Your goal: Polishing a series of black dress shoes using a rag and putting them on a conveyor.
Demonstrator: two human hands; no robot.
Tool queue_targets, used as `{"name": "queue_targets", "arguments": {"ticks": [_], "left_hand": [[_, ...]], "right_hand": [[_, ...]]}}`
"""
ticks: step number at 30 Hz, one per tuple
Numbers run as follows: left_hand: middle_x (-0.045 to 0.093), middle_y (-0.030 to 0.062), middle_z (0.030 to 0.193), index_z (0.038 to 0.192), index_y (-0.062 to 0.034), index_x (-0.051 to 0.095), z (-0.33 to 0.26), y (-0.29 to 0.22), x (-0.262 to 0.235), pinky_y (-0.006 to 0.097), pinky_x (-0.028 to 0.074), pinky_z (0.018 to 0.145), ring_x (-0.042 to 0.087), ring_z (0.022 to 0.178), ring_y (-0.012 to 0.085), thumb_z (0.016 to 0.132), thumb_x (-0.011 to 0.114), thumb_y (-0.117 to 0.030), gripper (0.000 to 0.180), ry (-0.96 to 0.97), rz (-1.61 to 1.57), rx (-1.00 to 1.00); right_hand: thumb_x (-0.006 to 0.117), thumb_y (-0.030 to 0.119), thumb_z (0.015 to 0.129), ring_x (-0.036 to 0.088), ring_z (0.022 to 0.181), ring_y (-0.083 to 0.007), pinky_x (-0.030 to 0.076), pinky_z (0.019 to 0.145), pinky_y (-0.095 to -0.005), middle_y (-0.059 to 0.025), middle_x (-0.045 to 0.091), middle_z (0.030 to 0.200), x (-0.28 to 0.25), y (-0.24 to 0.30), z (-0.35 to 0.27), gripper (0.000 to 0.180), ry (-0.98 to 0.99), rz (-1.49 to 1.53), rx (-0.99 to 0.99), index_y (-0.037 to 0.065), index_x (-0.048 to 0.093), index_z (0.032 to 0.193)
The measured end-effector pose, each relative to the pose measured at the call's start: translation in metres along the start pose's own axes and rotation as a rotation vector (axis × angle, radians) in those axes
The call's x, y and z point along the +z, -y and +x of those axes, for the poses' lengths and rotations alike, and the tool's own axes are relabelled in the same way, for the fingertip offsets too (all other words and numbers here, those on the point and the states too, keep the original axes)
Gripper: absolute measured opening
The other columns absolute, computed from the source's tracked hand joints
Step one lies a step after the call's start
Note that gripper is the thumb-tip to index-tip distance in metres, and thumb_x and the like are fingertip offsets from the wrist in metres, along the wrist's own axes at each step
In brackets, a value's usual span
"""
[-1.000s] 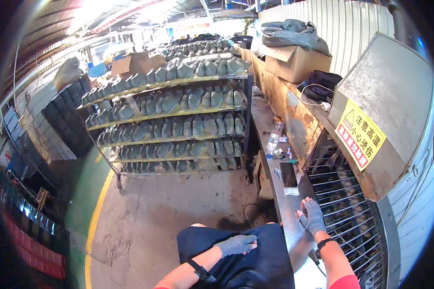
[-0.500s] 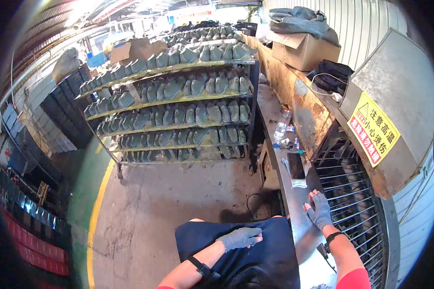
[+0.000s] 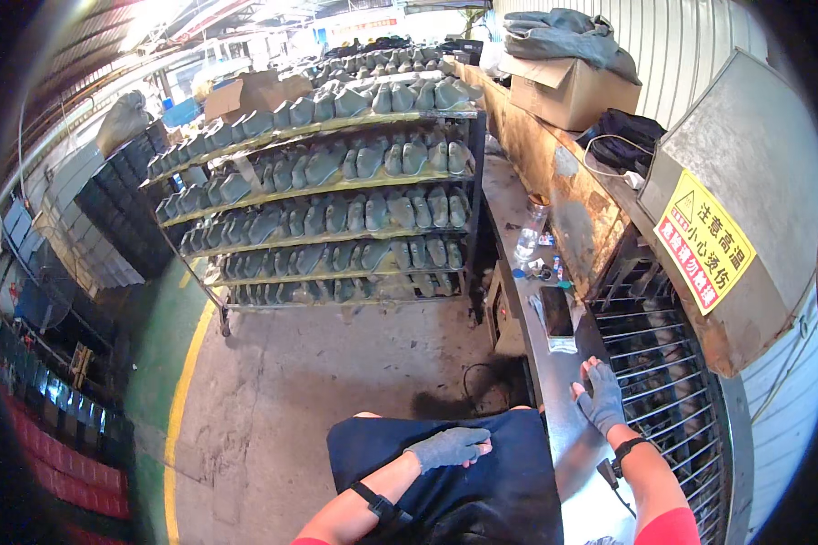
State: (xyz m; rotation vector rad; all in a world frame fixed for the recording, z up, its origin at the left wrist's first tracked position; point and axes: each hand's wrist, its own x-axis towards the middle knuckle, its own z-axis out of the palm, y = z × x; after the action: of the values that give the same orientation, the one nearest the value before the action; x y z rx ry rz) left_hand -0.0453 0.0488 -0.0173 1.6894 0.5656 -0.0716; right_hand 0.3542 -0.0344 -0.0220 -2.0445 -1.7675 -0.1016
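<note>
Seen from the head camera, a seated worker in grey fingerless gloves pauses at a steel workbench [image 3: 554, 400] beside a conveyor of metal rods [image 3: 673, 381]. The right hand [image 3: 602, 400] lies flat, fingers spread wide and holding nothing, on the bench edge just short of the rods; a black watch sits on that wrist. The left hand [image 3: 450, 447] rests loosely curled and empty on the dark apron [image 3: 463, 490] over the lap. Just ahead of the right hand lies a dark phone [image 3: 556, 311] on a clear plastic sleeve, and further on a clear bottle [image 3: 530, 238] stands among small caps. The phone looks stiff, light and smooth, likely best pinched by its long edges; the sleeve under it appears limp and slippery. Beyond the left hand, across the concrete floor, a wheeled rack [image 3: 336, 209] carries rows of grey shoe lasts. A yellow warning sign [image 3: 704, 238] marks the machine hood to the right.
</note>
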Motion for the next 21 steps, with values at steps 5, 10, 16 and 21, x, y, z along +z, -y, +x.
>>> {"name": "queue_targets", "arguments": {"ticks": [5, 10, 16, 21], "left_hand": [[0.067, 0.0037, 0.085, 0.115, -0.009, 0.063, 0.0003, -0.0025, -0.0002, 0.033, 0.057, 0.072, 0.065, 0.073, 0.0134, 0.112, 0.054, -0.037, 0.03, 0.005, -0.042, -0.03], [0.067, 0.0037, 0.085, 0.115, -0.0098, 0.063, -0.0005, 0.0017, 0.0017, 0.033, 0.057, 0.071, 0.065, 0.072, 0.0133, 0.111, 0.055, -0.037, 0.029, -0.011, -0.036, 0.002], [0.067, 0.0042, 0.084, 0.114, -0.0095, 0.063, 0.0006, 0.0015, 0.0012, 0.034, 0.057, 0.07, 0.066, 0.07, 0.0139, 0.111, 0.055, -0.038, 0.03, -0.018, -0.019, 0.014], [0.068, 0.0042, 0.083, 0.113, -0.0093, 0.063, -0.0006, 0.0017, 0.0011, 0.034, 0.057, 0.07, 0.066, 0.069, 0.0146, 0.111, 0.055, -0.039, 0.031, -0.025, -0.017, 0.02]], "right_hand": [[0.078, 0.035, 0.091, 0.051, 0.145, -0.0417, 0.039, 0.125, -0.0479, -0.0236, 0.058, 0.154, -0.0017, -0.0021, 0.0004, 0.062, 0.002, 0.001, -0.008, 0.003, 0.063, 0.143], [0.078, 0.035, 0.091, 0.052, 0.145, -0.0416, 0.039, 0.124, -0.0481, -0.0235, 0.058, 0.153, -0.0003, -0.0013, 0.0008, 0.063, -0.01, 0.0, -0.024, 0.003, 0.063, 0.143], [0.077, 0.037, 0.091, 0.051, 0.145, -0.0413, 0.039, 0.124, -0.0484, -0.0234, 0.058, 0.153, 0.0007, -0.0043, -0.0002, 0.063, -0.007, 0.006, -0.017, 0.003, 0.063, 0.143], [0.076, 0.037, 0.092, 0.05, 0.146, -0.041, 0.037, 0.126, -0.048, -0.0235, 0.056, 0.155, -0.0002, -0.0017, 0.0009, 0.064, 0.019, 0.008, -0.002, 0.003, 0.062, 0.144]]}}
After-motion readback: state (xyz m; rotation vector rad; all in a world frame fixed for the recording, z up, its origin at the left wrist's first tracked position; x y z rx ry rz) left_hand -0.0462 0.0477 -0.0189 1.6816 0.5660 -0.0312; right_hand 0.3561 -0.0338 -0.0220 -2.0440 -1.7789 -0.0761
